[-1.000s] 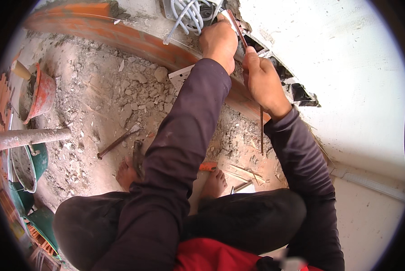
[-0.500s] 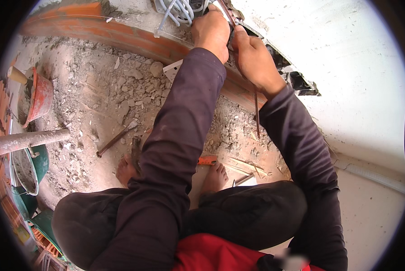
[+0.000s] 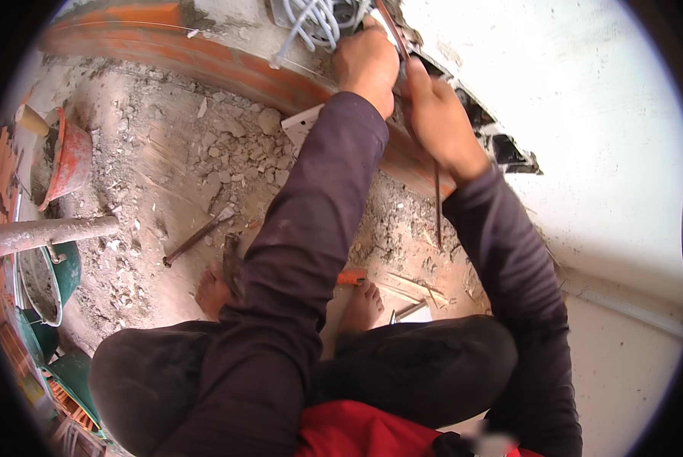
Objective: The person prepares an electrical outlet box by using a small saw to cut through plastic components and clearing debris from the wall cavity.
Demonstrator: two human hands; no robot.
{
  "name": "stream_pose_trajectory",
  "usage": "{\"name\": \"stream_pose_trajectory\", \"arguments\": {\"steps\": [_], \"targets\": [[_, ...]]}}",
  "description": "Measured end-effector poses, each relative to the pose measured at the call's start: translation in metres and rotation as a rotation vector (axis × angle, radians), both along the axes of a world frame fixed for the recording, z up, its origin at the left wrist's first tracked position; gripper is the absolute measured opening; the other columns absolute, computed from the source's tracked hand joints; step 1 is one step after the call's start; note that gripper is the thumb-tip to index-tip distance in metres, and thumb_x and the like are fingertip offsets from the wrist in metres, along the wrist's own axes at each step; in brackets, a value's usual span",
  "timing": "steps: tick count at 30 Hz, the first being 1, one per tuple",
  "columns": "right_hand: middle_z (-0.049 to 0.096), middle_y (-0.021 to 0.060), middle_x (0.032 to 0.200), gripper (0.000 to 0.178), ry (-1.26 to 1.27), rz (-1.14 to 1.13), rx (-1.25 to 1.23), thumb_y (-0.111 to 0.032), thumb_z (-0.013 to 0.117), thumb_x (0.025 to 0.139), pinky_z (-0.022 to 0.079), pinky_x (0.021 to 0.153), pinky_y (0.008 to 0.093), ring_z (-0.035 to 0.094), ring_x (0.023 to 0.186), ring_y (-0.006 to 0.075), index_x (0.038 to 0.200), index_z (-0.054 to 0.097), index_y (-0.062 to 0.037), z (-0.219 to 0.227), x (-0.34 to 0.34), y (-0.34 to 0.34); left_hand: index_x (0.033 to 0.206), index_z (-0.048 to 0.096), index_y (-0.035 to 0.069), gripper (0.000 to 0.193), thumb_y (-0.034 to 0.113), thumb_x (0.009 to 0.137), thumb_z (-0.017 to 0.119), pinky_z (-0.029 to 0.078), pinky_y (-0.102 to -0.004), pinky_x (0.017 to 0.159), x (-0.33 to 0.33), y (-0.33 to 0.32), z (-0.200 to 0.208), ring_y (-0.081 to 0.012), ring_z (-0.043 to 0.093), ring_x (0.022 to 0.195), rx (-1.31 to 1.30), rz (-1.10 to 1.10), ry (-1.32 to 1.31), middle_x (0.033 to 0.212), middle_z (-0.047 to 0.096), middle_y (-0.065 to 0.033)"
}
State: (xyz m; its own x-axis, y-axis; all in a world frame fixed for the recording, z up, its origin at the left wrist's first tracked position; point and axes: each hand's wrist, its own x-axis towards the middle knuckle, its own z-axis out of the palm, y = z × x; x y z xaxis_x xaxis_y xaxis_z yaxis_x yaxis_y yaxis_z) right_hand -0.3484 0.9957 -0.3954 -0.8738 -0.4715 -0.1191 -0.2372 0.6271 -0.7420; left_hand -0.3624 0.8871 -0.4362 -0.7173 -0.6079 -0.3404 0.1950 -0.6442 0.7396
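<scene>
Grey cables (image 3: 318,19) meet the fisted left hand (image 3: 368,65); right hand (image 3: 436,122) grips a thin rod (image 3: 437,202).

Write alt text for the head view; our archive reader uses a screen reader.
A crouching person's left hand and right hand work at a broken opening in a white wall, beside a bundle of grey cables. A thin rod hangs below the right hand; rubble covers the floor.

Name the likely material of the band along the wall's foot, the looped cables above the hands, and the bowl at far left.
Band: probably fired clay brick, matt orange with grey mortar smears. Cables: likely plastic-sheathed, smooth pale grey, bending in loops. Bowl: material unclear, perhaps plastic; dull red, crusted with grey mortar.
</scene>
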Motion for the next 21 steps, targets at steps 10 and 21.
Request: {"name": "stream_pose_trajectory", "arguments": {"steps": [10,21], "targets": [[0.059,0.0266,0.071,0.06,0.054,0.017,-0.037,-0.041,0.032,0.098,0.044,0.072,0.042,0.055,0.067,0.0369,0.075,0.058,0.008,0.001,-0.008,-0.006,0.109,0.055,-0.004,0.026,0.015,0.093,0.048,0.046,-0.0314,0.078,0.015,0.002,0.023,-0.0186,0.058,0.087,0.033,-0.066,0.065,0.101,0.062,-0.0121],[0.055,0.0142,0.063,0.061,-0.065,-0.059,-0.032,-0.044,0.029,0.098,0.043,0.068,0.0366,0.051,0.064,0.0233,0.072,0.057,0.0031,0.009,-0.015,-0.019,0.099,0.06,-0.012,0.041,0.027,0.094,0.047,0.047,-0.037,0.077,0.015,0.007,0.02,-0.0287,0.061,0.09,0.02,-0.013,0.042,0.105,0.062,-0.0235]]}}
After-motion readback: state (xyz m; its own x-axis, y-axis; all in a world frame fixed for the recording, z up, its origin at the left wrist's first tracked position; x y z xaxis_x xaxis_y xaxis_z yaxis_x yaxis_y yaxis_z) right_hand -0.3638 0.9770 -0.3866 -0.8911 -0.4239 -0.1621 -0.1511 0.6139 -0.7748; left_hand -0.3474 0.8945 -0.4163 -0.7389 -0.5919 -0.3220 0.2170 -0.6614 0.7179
